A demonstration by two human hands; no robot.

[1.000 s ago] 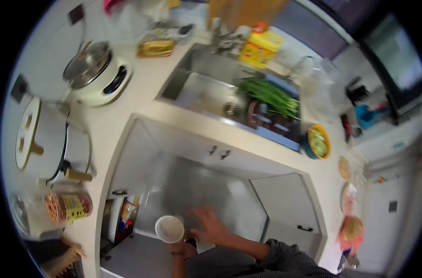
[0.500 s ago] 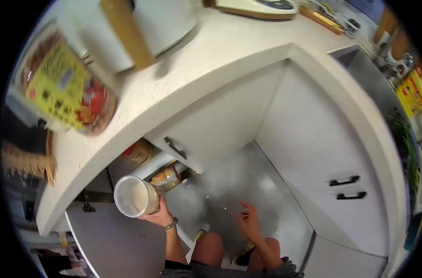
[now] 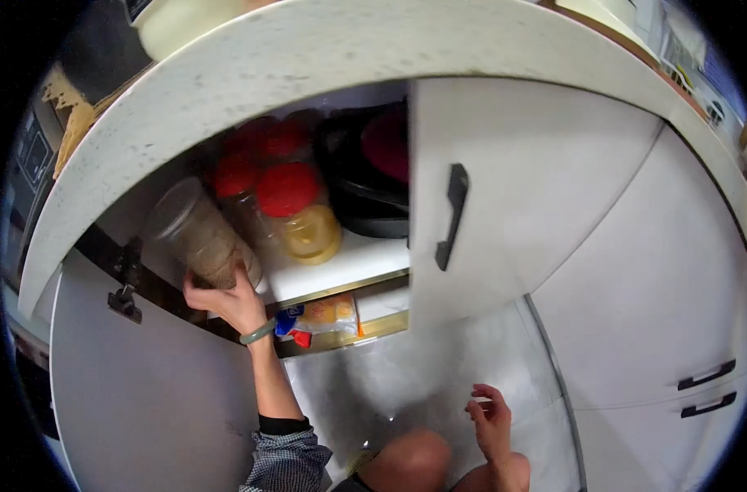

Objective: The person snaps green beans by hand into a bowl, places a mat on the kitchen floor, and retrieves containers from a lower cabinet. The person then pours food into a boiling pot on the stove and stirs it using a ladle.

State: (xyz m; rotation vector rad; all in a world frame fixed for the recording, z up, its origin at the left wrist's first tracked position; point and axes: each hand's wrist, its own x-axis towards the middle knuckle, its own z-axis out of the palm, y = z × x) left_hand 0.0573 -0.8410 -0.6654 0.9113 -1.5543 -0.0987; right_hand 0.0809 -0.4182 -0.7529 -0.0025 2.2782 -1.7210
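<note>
My left hand, with a green bangle at the wrist, is closed round the lower part of a clear jar. The jar leans inside the open cabinet, its pale lid towards the upper left, and something beige and grainy fills its lower part. Just right of it on the shelf stand jars with red lids, the front jar holding something yellow. Over my knees, my right hand is open, its fingers loosely bent and holding nothing.
The cabinet door hangs open at the left, its hinge exposed. Dark pans sit behind the closed door edge. A food packet lies on the lower level. Above juts the countertop edge.
My left hand has carried the jar from in front of the cabinet into it, beside the red-lidded jars. The view has turned towards the cabinet. My right hand stays free.
</note>
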